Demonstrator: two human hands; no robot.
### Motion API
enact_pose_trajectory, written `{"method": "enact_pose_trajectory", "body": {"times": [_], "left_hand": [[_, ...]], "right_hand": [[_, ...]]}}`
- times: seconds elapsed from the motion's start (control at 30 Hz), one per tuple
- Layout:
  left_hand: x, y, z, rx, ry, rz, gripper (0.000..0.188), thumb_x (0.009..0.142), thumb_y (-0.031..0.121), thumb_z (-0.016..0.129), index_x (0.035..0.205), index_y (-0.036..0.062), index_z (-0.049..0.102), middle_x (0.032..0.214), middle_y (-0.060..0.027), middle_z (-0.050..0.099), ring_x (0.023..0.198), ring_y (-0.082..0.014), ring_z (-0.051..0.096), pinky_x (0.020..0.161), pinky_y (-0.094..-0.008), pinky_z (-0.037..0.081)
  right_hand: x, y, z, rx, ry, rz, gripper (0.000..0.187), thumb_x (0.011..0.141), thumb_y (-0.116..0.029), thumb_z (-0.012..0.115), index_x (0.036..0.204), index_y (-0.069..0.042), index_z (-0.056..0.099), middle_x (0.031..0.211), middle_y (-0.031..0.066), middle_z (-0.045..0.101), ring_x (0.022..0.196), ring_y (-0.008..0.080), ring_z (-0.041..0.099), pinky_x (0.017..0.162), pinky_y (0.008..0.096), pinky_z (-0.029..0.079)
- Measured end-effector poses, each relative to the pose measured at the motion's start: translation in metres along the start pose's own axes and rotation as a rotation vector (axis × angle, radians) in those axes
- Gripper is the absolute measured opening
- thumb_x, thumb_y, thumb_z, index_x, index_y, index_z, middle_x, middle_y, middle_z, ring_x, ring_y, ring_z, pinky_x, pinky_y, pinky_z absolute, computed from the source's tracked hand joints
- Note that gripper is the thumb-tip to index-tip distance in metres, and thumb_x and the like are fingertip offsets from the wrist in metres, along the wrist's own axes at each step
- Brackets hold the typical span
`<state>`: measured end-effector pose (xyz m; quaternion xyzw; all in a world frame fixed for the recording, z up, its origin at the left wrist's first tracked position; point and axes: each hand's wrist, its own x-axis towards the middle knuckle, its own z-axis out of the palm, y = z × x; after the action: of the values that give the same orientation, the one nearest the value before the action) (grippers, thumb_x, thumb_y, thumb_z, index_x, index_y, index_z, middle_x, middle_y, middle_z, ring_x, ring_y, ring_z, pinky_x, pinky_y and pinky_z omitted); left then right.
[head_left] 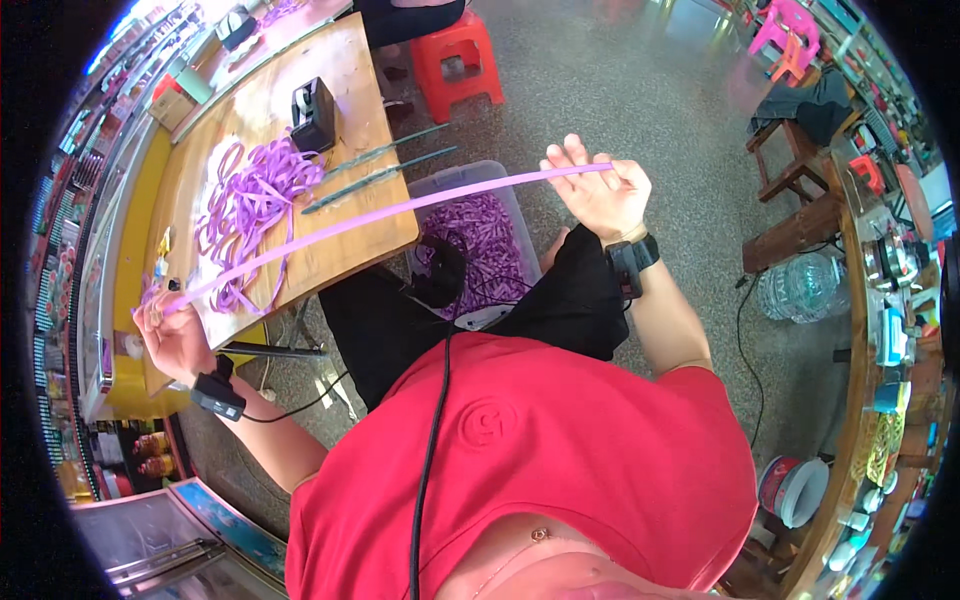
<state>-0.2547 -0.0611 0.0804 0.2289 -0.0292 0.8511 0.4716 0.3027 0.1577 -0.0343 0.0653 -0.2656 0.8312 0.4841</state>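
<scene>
1. Nearest, a black cable [428, 470] runs down the front of the person's red shirt [590, 430]; a strip drawn in close could brush it.
2. The left hand [175, 338] is beside the table's left near end, its fingers curled in and gathered with the thumb around one end of a purple strip [380, 213]. Exactly which fingertips press is too small to tell.
3. The strip spans from left to right between the hands, raised above the table corner and the bin. It looks very light, thin and bendy, perhaps a little slick; it probably creases easily rather than breaks. The ends seem the best hold, pinched flat so that it does not twist.
4. The right hand [603, 200], farther out, has its palm toward the person. Thumb and index finger appear to pinch the strip's other end, with the remaining fingers bent loosely apart behind it.
5. The wooden table [398, 236] has a rounded near right corner under the strip, an edge on which a low sweep could catch. Just right of it, the clear plastic bin [527, 215] has a raised rim around many short purple pieces [485, 235].
6. On the table, the heap of purple strips [262, 178] lies left of two dark thin rods [380, 180], whose tips overhang the edge; loose loops could snag there.
7. Farther, the black tape dispenser [313, 113] stands behind the heap. The roomiest side is right, over the speckled floor [640, 100], short of the red stool [457, 70] at the far side.
</scene>
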Motion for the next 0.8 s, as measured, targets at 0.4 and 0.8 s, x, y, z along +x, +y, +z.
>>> {"method": "enact_pose_trajectory", "body": {"times": [0.4, 0.8], "left_hand": [[-0.016, -0.02, 0.031, 0.147, -0.085, -0.065, 0.014, 0.1, 0.01, 0.05, 0.088, 0.0038, 0.052, 0.071, -0.0015, 0.04, 0.06, -0.0118, 0.033, 0.051, -0.0242, 0.028], [-0.067, -0.233, 0.084, 1.412, -0.365, -0.508, 0.021, 0.096, 0.016, 0.061, 0.102, -0.0012, 0.071, 0.083, -0.0028, 0.068, 0.072, -0.0074, 0.057, 0.066, -0.0243, 0.048]], "right_hand": [[0.02, 0.018, 0.047, -0.296, 0.064, -0.01, 0.023, 0.095, -0.02, 0.056, 0.082, -0.001, 0.058, 0.085, 0.0095, 0.052, 0.068, 0.0118, 0.04, 0.059, 0.026, 0.034], [0.025, 0.052, 0.135, -1.117, -0.027, 0.033, 0.019, 0.093, -0.005, 0.062, 0.111, 0.0, 0.061, 0.093, 0.0113, 0.071, 0.065, 0.0051, 0.051, 0.059, 0.0204, 0.041]]}}
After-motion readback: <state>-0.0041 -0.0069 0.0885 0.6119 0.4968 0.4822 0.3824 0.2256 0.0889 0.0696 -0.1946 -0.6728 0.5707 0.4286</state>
